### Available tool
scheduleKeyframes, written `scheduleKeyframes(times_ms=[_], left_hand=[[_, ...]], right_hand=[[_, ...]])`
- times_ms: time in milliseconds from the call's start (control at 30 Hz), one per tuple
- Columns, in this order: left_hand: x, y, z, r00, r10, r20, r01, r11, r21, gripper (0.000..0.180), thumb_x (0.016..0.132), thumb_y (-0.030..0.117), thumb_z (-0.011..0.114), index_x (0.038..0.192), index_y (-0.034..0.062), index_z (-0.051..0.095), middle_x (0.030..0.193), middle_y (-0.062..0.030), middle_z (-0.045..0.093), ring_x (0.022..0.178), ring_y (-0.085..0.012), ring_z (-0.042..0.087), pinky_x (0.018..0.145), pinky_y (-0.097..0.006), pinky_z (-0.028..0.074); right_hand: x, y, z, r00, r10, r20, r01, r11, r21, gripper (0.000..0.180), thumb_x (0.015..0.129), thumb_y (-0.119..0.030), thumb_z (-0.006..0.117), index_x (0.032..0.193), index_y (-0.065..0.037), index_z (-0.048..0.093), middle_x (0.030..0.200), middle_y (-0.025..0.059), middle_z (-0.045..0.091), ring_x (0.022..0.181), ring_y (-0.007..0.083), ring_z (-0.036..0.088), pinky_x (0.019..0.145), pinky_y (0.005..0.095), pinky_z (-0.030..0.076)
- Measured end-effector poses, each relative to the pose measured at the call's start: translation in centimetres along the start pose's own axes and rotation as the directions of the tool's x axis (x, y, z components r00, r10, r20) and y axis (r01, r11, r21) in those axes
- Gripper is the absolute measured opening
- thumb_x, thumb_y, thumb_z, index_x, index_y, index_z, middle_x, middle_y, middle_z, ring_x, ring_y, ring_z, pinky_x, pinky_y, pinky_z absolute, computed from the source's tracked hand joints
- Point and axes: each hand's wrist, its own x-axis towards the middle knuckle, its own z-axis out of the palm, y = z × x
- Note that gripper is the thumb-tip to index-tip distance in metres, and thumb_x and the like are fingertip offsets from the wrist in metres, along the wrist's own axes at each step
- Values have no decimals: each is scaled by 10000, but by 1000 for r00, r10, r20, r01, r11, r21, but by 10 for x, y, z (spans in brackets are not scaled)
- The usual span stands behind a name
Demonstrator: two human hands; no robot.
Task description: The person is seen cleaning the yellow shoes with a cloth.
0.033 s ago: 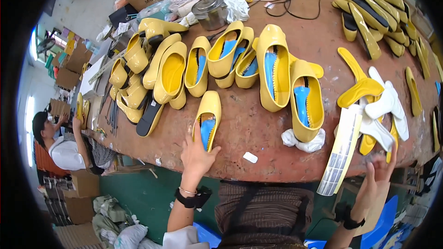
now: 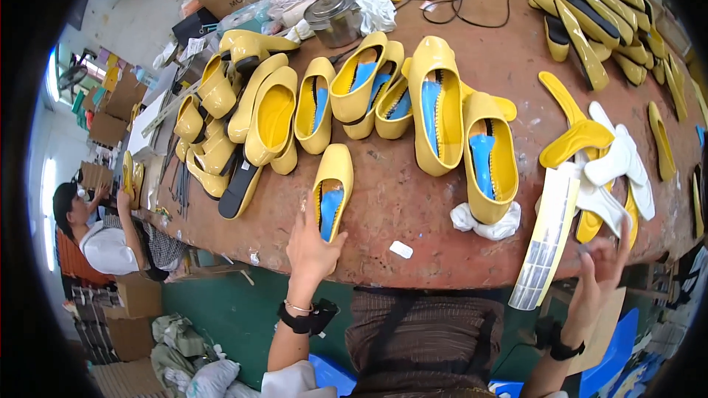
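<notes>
A yellow slip-on shoe (image 2: 335, 169) with a blue patch inside lies toe-away near the table's front edge. My left hand (image 2: 311, 247) is closed around its heel end, fingers on the left side and thumb on the right. To the right, my right hand (image 2: 603, 273) is raised at the table's edge with its index finger and thumb apart; a small greyish blur shows at the thumb tip. Just left of that hand lies a curved strip of silvery labels (image 2: 544, 243). White insoles (image 2: 612, 162) and yellow insoles (image 2: 582, 144) lie crossed beyond it.
Several yellow shoes (image 2: 271, 114) stand in a row across the table; one shoe (image 2: 490, 158) rests its heel on white crumpled cloth (image 2: 485, 222). More shoes (image 2: 590, 26) are heaped far right. A metal pot (image 2: 332, 18) stands at the back. Another person (image 2: 110, 236) sits at left.
My left hand has slid slightly down and left on the shoe's heel. My right hand has shifted a little left and its fingers have moved slightly.
</notes>
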Motion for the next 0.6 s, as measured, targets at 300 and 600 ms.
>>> scheduleKeyframes(times_ms=[300, 600], left_hand=[[-51, -7, -16, 757, 479, 444, 625, -335, -705, 771, 732, 81, 652, 1439, -72, 385, 1256, -286, 602, 1108, -394, 647, 919, -452, 574], [-85, -11, 3, 590, 694, 413, 779, -355, -517, 824, 668, 176, 601, 1417, -93, 388, 1253, -328, 579, 1108, -449, 629, 947, -486, 558]], right_hand=[[-14, -34, 88, 665, -110, 739, -57, 979, 198, 862, 800, 3, 782, 1525, -42, 318, 885, 50, 641, 833, 143, 653, 739, 281, 542], [-22, -64, 137, 270, -357, 894, 319, 909, 266, 767, 840, -20, 662, 1529, -54, 325, 898, 139, 554, 808, 311, 563, 739, 395, 495]])
